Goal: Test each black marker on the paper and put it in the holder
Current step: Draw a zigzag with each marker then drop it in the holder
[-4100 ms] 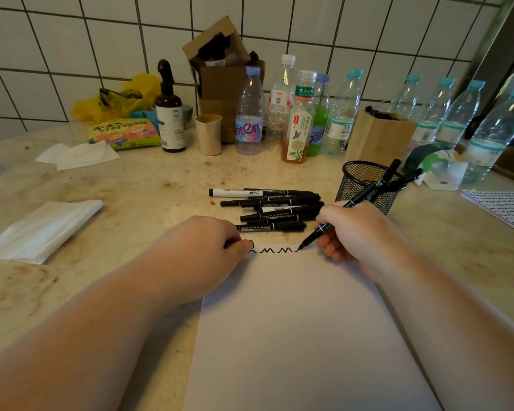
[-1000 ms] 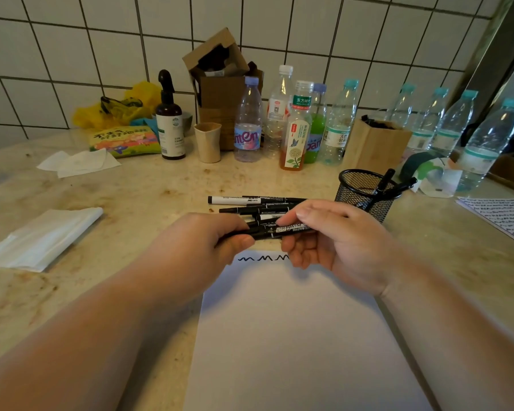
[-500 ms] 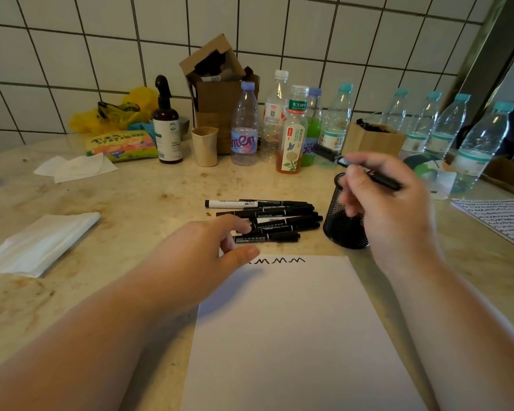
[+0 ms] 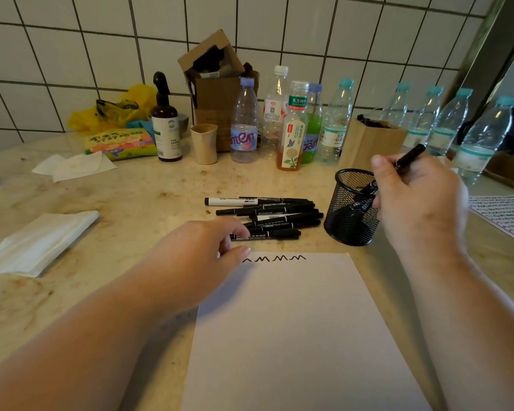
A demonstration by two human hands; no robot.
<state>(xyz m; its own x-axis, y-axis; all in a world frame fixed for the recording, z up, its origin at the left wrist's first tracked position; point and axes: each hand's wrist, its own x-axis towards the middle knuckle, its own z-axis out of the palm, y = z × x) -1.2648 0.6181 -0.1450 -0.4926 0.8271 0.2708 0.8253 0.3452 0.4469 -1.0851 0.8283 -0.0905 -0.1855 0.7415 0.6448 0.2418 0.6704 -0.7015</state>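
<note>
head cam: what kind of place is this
Probably a kitchen or pantry counter used as a makeshift desk: a white tiled wall, a stained stone countertop, and drink bottles lined up along the back.

A person's right hand (image 4: 419, 200) holds a black marker (image 4: 408, 158) tilted over a black mesh holder (image 4: 349, 215), its lower end inside the rim. The left hand (image 4: 199, 256) rests at the top left corner of a white paper (image 4: 297, 336), fingers touching the nearest of a pile of black markers (image 4: 273, 215) on the table (image 4: 125, 203). A zigzag line (image 4: 275, 258) marks the paper's top edge. Bottles (image 4: 294, 126) stand along the tiled wall.
</note>
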